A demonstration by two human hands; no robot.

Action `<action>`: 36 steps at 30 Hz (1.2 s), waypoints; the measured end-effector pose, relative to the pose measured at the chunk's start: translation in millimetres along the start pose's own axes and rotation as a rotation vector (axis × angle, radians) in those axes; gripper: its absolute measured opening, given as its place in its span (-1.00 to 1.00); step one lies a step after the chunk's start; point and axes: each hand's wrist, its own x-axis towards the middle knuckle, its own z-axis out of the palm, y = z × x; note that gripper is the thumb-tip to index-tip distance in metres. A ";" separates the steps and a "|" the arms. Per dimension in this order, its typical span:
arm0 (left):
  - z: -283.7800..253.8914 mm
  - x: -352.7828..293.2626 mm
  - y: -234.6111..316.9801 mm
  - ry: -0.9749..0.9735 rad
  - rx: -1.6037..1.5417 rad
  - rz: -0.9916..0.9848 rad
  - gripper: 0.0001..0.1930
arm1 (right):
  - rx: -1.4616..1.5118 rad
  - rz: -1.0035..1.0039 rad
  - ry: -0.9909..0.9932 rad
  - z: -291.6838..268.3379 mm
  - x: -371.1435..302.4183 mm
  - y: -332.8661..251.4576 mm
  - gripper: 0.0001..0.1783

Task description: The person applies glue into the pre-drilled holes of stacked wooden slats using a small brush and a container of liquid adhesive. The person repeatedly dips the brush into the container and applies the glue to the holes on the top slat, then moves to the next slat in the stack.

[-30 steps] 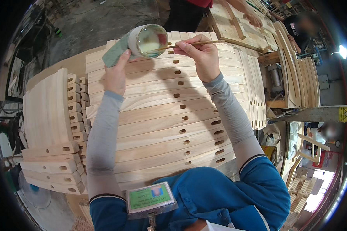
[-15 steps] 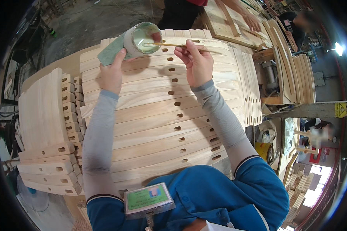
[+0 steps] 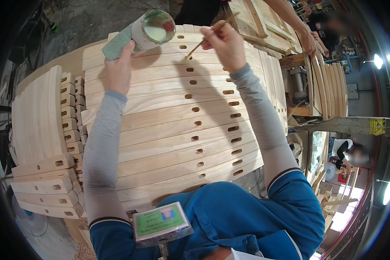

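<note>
The right hand [image 3: 224, 45] hangs above the slats, its thumb and fingers pinched round a thin wooden stick [image 3: 196, 49]. The stick's long axis slants from above that hand down and leftward, its lower tip at the slot [image 3: 189, 58] of a pale wooden slat [image 3: 167, 60]; how far it enters, I cannot tell. The slot lies left of the right hand, the nearer one. Farther left, the left hand [image 3: 119, 71] curls round a cup [image 3: 139, 34] of pale liquid by its greenish handle [image 3: 117, 45], mouth tilted toward the right hand. Well right of both, a co-worker's hand [image 3: 308, 45] reaches wooden pieces.
</note>
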 end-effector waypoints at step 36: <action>-4.0 -2.0 -3.0 0.027 0.027 -0.056 -0.76 | -0.385 -0.115 0.016 13.4 -45.6 -33.5 -0.84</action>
